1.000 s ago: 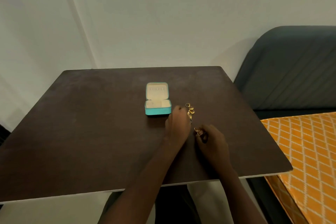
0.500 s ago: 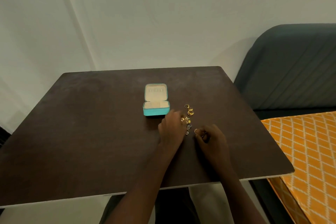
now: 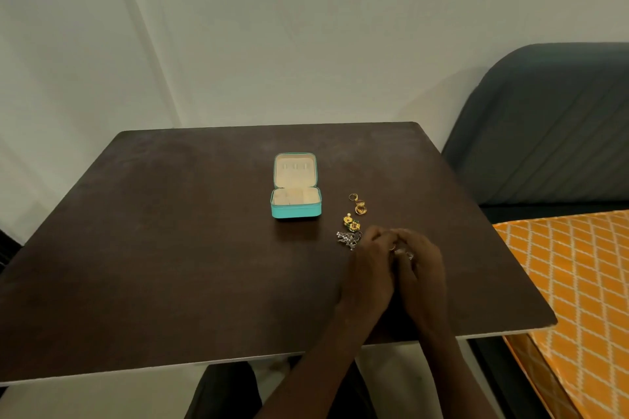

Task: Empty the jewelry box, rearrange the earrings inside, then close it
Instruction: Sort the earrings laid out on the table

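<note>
teal box (image 3: 295, 204) open, cream lining | gold earrings (image 3: 358, 203) loose on matte tabletop (image 3: 170, 248) | left hand (image 3: 371, 269), right hand (image 3: 420, 265) fingers curled together, pinching small ring (image 3: 392, 247)

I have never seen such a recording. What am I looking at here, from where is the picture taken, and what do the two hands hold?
There is no machine: a person works with bare hands. The one picture comes from a camera worn on the head, looking forward and down. On the dark table stands an open teal box, its pale compartments looking empty. To its right lie gold rings, flower earrings and a silver piece. The left hand and right hand meet over the table, fingers curled around small jewelry between them; it is too small to say which hand has the grip. A sofa stands at right.
</note>
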